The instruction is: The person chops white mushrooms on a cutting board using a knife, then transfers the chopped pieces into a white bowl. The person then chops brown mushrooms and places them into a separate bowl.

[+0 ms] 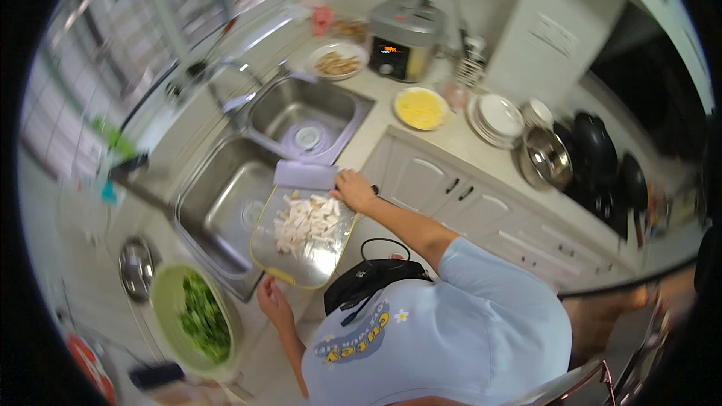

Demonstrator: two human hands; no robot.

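My right hand (354, 192) is closed around the dark handle of a cleaver with a pale purple blade (304, 175), at the upper right edge of a yellow-rimmed cutting board (331, 262). White chopped pieces of food (307, 223) lie heaped on the board, which overlaps the edge of the larger sink basin (217, 197). My left hand (274, 298) is by the board's lower left corner, fingers bent; whether it grips the rim cannot be made out. Left of this hand, a pale green basin (164, 307) holds chopped leafy greens (203, 318).
A faucet (225, 101) rises behind the double sink. Along the right counter are a plate of yellow strips (420, 108), a plate of brownish pieces (337, 62), an electric pressure cooker (406, 34), stacked white plates (496, 118) and a steel bowl (544, 158). A metal bowl (135, 268) sits at left.
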